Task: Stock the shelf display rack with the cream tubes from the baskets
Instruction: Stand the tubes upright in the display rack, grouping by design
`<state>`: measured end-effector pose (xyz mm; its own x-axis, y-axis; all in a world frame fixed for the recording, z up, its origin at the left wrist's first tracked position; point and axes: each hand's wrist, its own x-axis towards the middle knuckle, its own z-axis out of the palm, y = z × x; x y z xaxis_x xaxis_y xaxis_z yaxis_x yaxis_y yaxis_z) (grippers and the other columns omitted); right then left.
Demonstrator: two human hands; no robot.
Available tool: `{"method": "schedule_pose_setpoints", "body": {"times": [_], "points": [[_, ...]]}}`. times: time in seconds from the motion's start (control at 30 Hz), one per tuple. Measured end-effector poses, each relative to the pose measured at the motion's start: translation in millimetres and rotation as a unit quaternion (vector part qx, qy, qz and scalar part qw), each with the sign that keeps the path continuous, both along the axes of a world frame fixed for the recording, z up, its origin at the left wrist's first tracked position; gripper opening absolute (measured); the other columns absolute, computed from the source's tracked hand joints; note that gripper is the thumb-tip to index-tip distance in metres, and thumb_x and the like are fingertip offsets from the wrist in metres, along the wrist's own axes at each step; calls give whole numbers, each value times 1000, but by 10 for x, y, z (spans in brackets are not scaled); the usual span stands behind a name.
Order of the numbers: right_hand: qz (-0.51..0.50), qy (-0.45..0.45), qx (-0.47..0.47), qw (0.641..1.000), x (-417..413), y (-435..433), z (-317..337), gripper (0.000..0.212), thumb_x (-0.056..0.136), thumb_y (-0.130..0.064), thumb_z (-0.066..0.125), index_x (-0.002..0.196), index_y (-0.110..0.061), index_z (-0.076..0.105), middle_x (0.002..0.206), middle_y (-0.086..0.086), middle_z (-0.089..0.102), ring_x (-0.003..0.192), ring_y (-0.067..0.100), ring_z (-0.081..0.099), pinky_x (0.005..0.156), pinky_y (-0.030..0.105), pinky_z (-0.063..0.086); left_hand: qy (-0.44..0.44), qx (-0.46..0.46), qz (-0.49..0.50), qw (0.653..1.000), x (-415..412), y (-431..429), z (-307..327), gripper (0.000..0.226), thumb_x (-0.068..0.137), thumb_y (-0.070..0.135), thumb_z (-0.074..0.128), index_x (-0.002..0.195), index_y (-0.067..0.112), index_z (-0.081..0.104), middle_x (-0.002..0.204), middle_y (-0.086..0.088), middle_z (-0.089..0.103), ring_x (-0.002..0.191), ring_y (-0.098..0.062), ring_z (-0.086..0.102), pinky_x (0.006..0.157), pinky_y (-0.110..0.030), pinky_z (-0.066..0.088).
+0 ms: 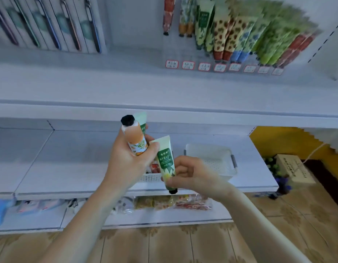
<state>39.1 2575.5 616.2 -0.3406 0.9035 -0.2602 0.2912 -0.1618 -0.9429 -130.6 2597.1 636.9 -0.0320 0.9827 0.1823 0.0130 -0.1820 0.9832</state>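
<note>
Before the middle shelf, head view: left hand (130, 160) clasps an orange-and-white plastic cream tube with black cap (135, 138), a pale green tube (143, 120) tucked behind it; right hand (191, 175) pinches a green-and-white floral cream tube (165, 162) near its cap end, crimp uppermost. White perforated plastic basket (208, 147) on the shelf below; clear display rack (189, 56) above right, part filled. Tubes judged light, soft-walled, slick: hold mid-body, gently.
</note>
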Motion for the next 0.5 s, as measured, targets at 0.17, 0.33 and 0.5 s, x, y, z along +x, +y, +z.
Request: {"method": "schedule_pose_setpoints", "body": {"times": [0.17, 0.33, 0.5], "points": [[-19, 3, 64, 998, -3, 67, 417, 7, 84, -14, 69, 87, -12, 63, 80, 4, 64, 76, 11, 62, 79, 33, 52, -13, 53, -35, 998, 24, 150, 363, 29, 66, 15, 70, 90, 23, 55, 65, 15, 63, 60, 0, 58, 61, -13, 47], [-59, 29, 157, 985, -1, 199, 735, 18, 86, -14, 66, 98, -24, 59, 69, -1, 60, 71, 13, 60, 79, 46, 52, -6, 103, -56, 993, 142, 312, 709, 30, 67, 13, 69, 90, 24, 54, 69, 9, 60, 60, -3, 57, 61, -15, 48], [-80, 25, 181, 980, 148, 462, 994, 21, 85, -5, 63, 102, -15, 57, 78, 7, 63, 75, 17, 62, 76, 38, 57, 13, 128, -72, 989, 373, 570, 929, 23, 72, 10, 71, 85, 17, 54, 71, 1, 58, 63, -8, 56, 63, -21, 49]]}}
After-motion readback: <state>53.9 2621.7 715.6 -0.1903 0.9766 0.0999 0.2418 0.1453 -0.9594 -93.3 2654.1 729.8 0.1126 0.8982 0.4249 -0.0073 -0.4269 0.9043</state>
